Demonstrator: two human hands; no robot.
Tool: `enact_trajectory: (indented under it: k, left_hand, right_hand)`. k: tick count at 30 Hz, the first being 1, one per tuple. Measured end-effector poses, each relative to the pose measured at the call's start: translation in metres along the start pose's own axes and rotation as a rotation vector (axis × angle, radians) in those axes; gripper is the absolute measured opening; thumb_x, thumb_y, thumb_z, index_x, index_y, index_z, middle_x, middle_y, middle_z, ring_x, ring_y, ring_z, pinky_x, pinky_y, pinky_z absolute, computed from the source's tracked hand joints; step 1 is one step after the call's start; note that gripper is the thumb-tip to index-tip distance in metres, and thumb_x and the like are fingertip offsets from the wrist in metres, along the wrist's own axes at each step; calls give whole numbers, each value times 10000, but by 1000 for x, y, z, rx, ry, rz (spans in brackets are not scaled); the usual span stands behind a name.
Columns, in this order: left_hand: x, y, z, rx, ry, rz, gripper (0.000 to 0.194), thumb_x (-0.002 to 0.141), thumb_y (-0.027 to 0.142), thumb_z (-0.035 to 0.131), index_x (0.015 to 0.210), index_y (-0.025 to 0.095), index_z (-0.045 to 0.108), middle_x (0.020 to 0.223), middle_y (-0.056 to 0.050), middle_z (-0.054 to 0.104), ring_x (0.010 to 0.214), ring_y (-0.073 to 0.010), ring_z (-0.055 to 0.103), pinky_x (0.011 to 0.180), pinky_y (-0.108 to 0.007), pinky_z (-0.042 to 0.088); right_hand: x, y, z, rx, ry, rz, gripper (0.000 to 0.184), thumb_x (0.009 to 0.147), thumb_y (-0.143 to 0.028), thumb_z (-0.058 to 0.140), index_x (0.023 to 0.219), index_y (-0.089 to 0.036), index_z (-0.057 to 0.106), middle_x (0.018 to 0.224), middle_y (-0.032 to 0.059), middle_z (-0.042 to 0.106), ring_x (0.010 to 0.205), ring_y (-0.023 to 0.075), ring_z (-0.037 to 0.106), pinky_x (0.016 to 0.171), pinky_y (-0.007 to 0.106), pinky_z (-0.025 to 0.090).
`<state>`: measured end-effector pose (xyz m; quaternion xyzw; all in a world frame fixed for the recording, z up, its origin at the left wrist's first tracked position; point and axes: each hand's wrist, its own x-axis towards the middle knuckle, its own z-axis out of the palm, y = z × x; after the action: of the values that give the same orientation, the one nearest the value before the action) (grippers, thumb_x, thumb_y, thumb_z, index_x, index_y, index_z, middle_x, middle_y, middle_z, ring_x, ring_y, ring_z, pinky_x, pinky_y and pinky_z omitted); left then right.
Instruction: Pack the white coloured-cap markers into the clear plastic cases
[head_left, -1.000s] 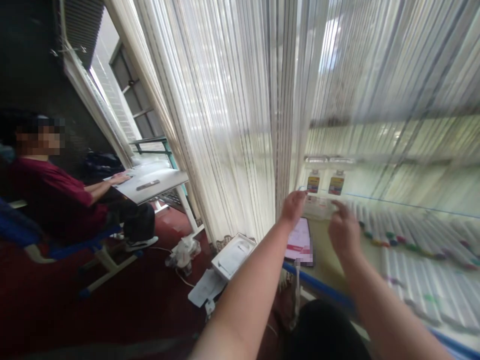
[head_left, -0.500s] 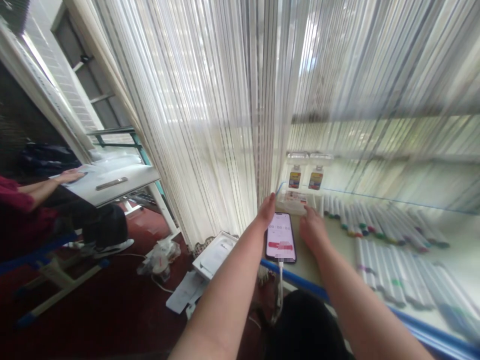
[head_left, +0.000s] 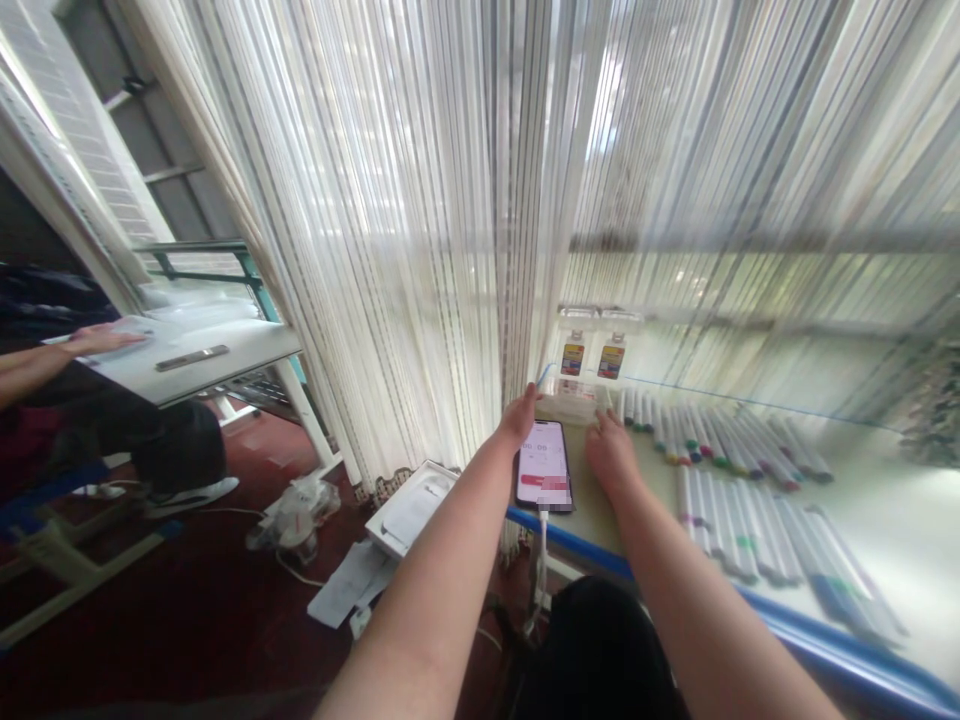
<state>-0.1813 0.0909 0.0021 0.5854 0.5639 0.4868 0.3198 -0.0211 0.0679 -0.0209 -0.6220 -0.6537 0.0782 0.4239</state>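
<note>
Both of my hands reach to the far left corner of the table. A clear flat plastic box (head_left: pixel 571 402) lies between them, with printing visible through it. My left hand (head_left: pixel 519 416) closes on its left end, thumb up. My right hand (head_left: pixel 609 452) holds its right end with bent fingers; the fingertips are partly hidden. Just nearer to me, a phone (head_left: pixel 544 462) lies flat, its screen lit with a timer and a white cable plugged in. Two small labelled bottles (head_left: pixel 573 358) stand behind the box. Rows of capped marker pens (head_left: pixel 731 525) lie to the right.
A blue edge (head_left: pixel 577 545) runs along the table front. String curtains (head_left: pixel 420 250) hang behind. On the floor at left are an open white box (head_left: pixel 412 508), papers (head_left: pixel 349 585) and a plastic bag (head_left: pixel 304 505). Another person's hand (head_left: pixel 101 340) rests at a white table (head_left: pixel 247 350).
The whole scene has shifted left and slightly up in places as my head turned. My hands stay at the two ends of the clear box. The phone's timer digits have changed.
</note>
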Motion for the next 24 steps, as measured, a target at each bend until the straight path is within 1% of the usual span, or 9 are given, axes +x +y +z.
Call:
enact_trajectory:
  k: [3, 5, 7, 10, 14, 16, 18, 21, 24]
  left_hand:
    - [-1, 2, 1, 21, -38, 27, 562, 903, 512, 285, 1004, 145, 698, 982, -88, 708, 978, -215, 631, 894, -350, 455]
    - [-2, 2, 1, 47, -30, 24, 541, 905, 478, 293, 975, 137, 707, 966, -92, 709, 958, -217, 634, 885, -351, 458]
    - [-3, 3, 2, 71, -15, 22, 516, 904, 451, 302, 950, 139, 711, 956, -89, 710, 946, -213, 635, 870, -342, 463]
    - [-4, 3, 3, 149, 11, 37, 472, 901, 431, 324, 900, 160, 711, 917, -71, 716, 916, -202, 638, 836, -323, 472]
    - [-5, 4, 4, 248, 34, 67, 467, 908, 419, 315, 837, 176, 707, 860, -60, 717, 863, -189, 644, 807, -304, 468]
    - [-6, 5, 4, 253, 43, 62, 477, 911, 413, 306, 836, 164, 706, 872, -72, 715, 872, -192, 643, 802, -301, 465]
    - [-7, 6, 4, 265, 41, 58, 471, 910, 417, 313, 858, 154, 700, 878, -79, 711, 873, -198, 640, 792, -303, 462]
    - [-7, 6, 3, 274, 50, 91, 443, 907, 423, 331, 907, 151, 681, 902, -81, 705, 880, -197, 630, 787, -300, 453]
    - [-6, 4, 3, 246, 88, 113, 436, 908, 432, 329, 930, 149, 660, 905, -84, 696, 883, -196, 621, 784, -299, 445]
  right_hand:
    - [1, 1, 1, -40, -9, -49, 455, 827, -172, 341, 1201, -53, 573, 1328, 199, 507, 1275, 271, 442, 1056, 414, 349]
    - [2, 0, 1, -89, -56, -99, 458, 801, -130, 376, 1214, -76, 567, 1342, 180, 499, 1262, 256, 459, 1046, 383, 365]
    - [2, -3, 2, -148, -115, -126, 482, 778, -96, 392, 1233, -68, 551, 1356, 179, 485, 1253, 252, 468, 1043, 357, 368]
    - [1, -9, 0, -241, -190, -109, 544, 773, -69, 370, 1304, -67, 485, 1397, 161, 446, 1239, 260, 476, 1024, 345, 380]
    - [0, -17, -5, -316, -244, -102, 601, 768, -56, 358, 1358, -142, 434, 1465, 88, 366, 1239, 269, 466, 984, 358, 406]
    - [1, -19, -8, -333, -257, -112, 599, 776, -56, 352, 1360, -160, 430, 1450, 74, 395, 1227, 265, 475, 969, 357, 413]
    - [3, -22, -9, -353, -250, -119, 573, 797, -61, 336, 1353, -159, 434, 1402, 88, 459, 1190, 268, 502, 937, 363, 428]
    - [10, -26, -7, -391, -257, -135, 511, 830, -70, 320, 1319, -126, 459, 1331, 144, 514, 1118, 275, 547, 880, 364, 446]
    - [17, -27, -3, -411, -299, -180, 432, 838, -58, 327, 1215, -96, 535, 1246, 176, 551, 1076, 260, 561, 859, 340, 441]
